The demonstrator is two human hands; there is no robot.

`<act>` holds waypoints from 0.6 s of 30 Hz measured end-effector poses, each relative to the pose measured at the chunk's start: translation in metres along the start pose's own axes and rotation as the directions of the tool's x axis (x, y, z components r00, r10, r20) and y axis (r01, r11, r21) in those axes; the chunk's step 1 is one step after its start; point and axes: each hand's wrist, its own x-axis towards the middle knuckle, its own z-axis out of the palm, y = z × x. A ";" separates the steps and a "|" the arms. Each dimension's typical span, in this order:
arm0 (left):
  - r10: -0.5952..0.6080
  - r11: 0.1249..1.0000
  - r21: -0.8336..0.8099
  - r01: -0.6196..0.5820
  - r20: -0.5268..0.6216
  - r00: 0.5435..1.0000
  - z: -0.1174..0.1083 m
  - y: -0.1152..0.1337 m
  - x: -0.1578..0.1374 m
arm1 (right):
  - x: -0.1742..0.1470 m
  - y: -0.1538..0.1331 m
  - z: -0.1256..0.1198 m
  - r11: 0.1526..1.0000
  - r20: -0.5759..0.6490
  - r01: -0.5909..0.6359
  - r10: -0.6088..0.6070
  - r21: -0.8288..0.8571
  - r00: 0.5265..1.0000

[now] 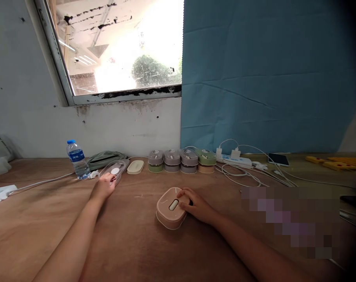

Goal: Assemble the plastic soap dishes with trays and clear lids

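Observation:
My right hand grips the right side of a pinkish-beige lidded box, its fingers and thumb on the lid beside a pale oval inset. The box is shut and sits on the table in front of me. Further back on the left, my left hand has its fingers curled at the near edge of a clear plastic lid with a white round spot. A small cream oval lid lies just right of it.
Several two-tier boxes stand along the wall, among them a green one. A water bottle and a grey-green pouch are at the back left. A power strip, white cables, a phone and yellow tools lie at the right.

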 end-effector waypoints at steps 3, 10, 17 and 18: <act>-0.057 0.998 0.009 0.057 0.028 0.998 -0.001 -0.023 -0.003 | 0.000 0.000 0.000 1.000 0.003 -0.001 0.001 -0.014 1.000; -0.116 0.993 -0.004 0.117 0.123 0.986 0.004 -0.029 -0.007 | 0.000 -0.001 -0.001 1.000 0.004 -0.017 0.017 -0.003 1.000; -0.077 0.996 -0.038 0.084 0.165 0.983 0.003 -0.034 -0.008 | 0.001 0.000 0.000 1.000 0.020 0.003 -0.003 -0.006 1.000; -0.066 0.996 -0.044 0.074 0.173 0.983 0.003 -0.035 -0.008 | 0.001 0.000 -0.001 1.000 0.023 0.009 -0.009 -0.007 1.000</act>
